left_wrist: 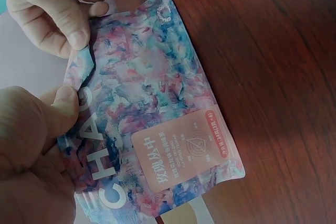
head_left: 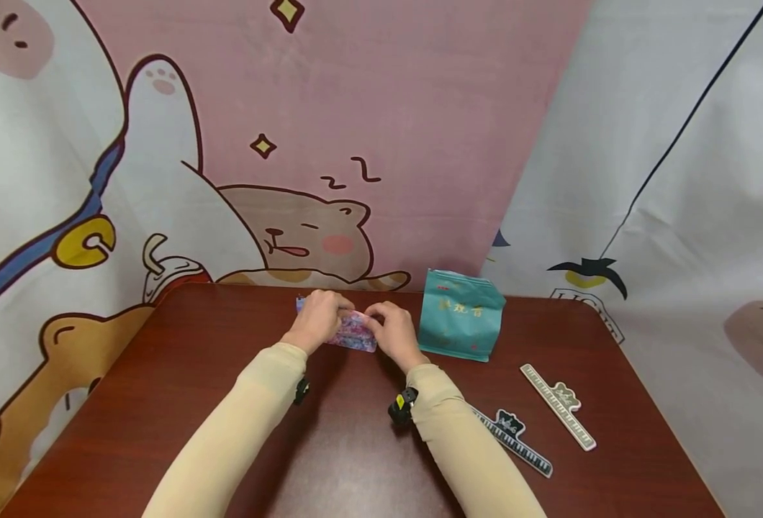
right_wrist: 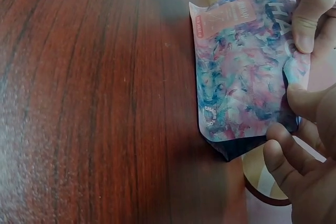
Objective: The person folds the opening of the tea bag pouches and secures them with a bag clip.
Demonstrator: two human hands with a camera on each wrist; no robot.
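Both hands are at a pink-and-blue patterned tea pouch [left_wrist: 152, 72] near the table's far edge. My left hand [head_left: 317, 320] pinches its top edge, thumb on the printed face beside the large white letters. Close beside it, my right hand [head_left: 394, 334] pinches the same edge with thumb and fingers. Between the two thumbs, a small part of the edge is folded over, as the left wrist view shows. The pouch's dark bottom gusset [right_wrist: 233, 146] shows in the right wrist view. Its back is hidden.
A teal pouch [head_left: 461, 316] stands upright to the right of the hands. Nearer on the right lie a cream piano-keyboard clip [head_left: 558, 406] and a black-and-white one [head_left: 514, 440], partly behind the right sleeve. A cartoon-printed cloth [head_left: 388, 86] hangs behind the brown table [head_left: 193, 374].
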